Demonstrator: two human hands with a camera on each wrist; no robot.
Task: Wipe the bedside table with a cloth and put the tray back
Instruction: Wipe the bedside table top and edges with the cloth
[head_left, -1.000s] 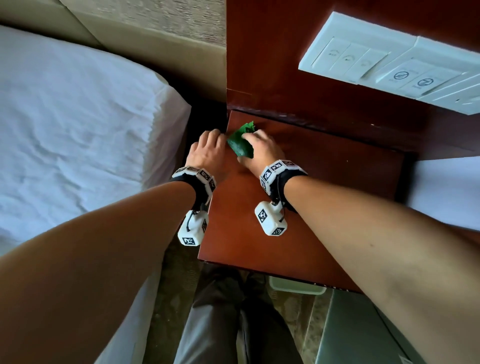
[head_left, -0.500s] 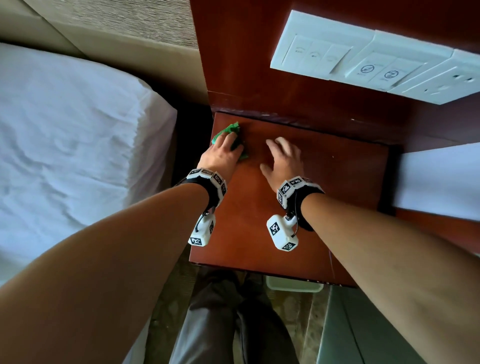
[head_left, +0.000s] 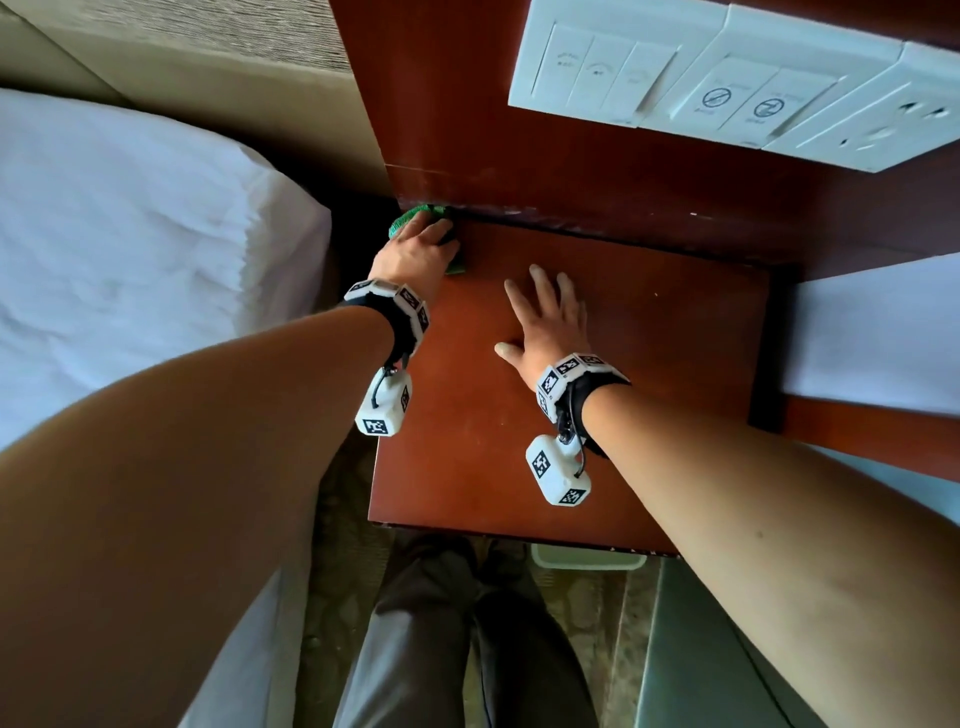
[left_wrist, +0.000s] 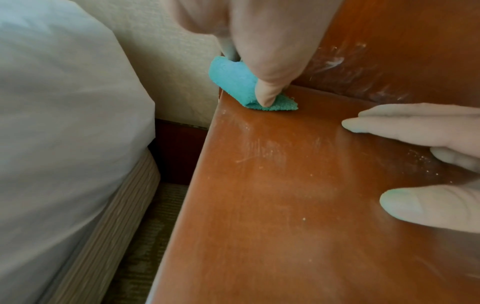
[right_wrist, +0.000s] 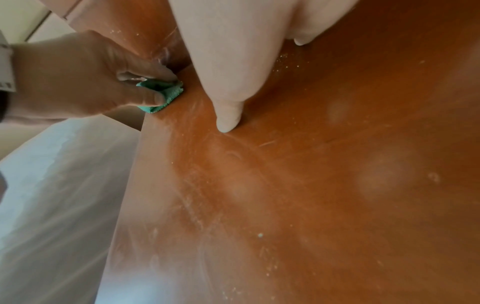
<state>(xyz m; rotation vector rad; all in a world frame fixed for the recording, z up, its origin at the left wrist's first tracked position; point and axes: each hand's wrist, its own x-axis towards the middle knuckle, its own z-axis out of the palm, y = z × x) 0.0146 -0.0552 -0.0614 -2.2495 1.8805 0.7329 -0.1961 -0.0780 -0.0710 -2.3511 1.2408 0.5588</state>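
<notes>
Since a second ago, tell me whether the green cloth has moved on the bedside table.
Yes. The green cloth has moved left and back, into the bedside table's rear-left corner against the back panel, under the left hand.

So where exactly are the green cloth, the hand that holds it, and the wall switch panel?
green cloth (left_wrist: 233, 84): left wrist view, on its rolled fold.
left hand (head_left: 415, 254): head view, on the back of the hand.
switch panel (head_left: 717, 83): head view, on its white middle plate.
</notes>
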